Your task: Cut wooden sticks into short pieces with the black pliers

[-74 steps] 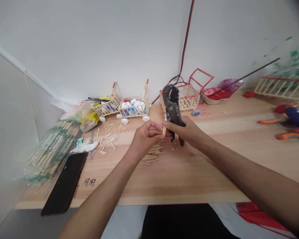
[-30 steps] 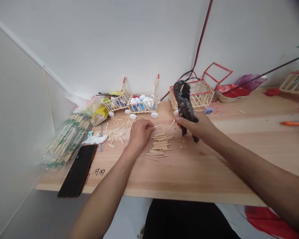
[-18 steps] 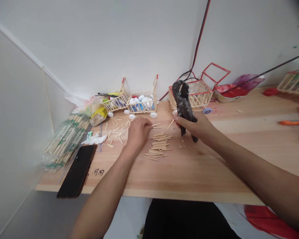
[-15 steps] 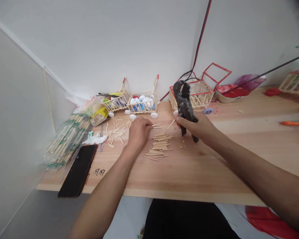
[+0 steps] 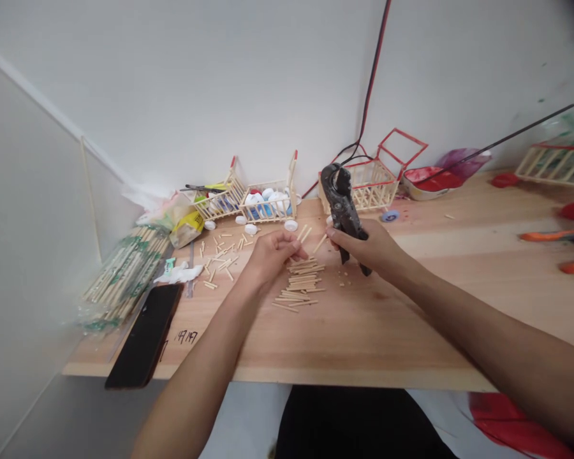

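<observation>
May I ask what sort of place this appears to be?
Probably a small craft workspace, set up at a wooden table against a wall: short sticks lie in a pile, small stick-built carts stand along the back, and the right hand holds a black cutter-like tool.

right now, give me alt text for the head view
A left hand holds two short pale wooden sticks and a right hand grips a scuffed black hand cutter plus another stick, near more short sticks on a pale wooden table. Small wooden-stick carts stand behind.
</observation>
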Available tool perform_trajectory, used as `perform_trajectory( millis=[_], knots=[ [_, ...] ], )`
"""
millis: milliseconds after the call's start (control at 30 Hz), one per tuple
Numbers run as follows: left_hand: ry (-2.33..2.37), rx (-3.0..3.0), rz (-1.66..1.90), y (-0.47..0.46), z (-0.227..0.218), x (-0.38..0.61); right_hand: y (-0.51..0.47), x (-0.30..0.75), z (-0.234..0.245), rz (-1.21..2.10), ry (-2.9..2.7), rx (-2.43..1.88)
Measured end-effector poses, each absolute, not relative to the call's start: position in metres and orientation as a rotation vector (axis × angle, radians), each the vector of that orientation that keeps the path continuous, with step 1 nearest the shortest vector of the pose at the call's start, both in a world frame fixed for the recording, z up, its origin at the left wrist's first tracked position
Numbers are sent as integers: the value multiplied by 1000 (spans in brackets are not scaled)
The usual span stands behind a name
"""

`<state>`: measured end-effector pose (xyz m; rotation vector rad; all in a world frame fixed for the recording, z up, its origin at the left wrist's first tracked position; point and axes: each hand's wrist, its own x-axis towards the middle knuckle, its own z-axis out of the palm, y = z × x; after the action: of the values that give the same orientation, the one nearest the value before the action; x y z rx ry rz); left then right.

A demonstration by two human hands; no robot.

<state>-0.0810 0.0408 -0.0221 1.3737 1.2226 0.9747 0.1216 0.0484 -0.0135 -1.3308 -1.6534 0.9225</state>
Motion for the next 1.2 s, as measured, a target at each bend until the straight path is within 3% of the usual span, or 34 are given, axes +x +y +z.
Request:
perform_trajectory(
  millis=[133, 500, 867, 1200],
  knots=[
    [1062, 1107, 994, 35, -17, -72, 49, 121, -16, 916, -1681, -1317],
    [1188, 1197, 1167, 34, -13, -64, 45, 116, -11, 1112, -1458, -1287],
    [993, 1035, 1059, 29, -17, -59, 41, 112, -21, 789, -1656, -1247],
    [1026, 1101, 1039, 27, -13, -59, 41, 110, -17, 1173, -1417, -1230]
  ],
)
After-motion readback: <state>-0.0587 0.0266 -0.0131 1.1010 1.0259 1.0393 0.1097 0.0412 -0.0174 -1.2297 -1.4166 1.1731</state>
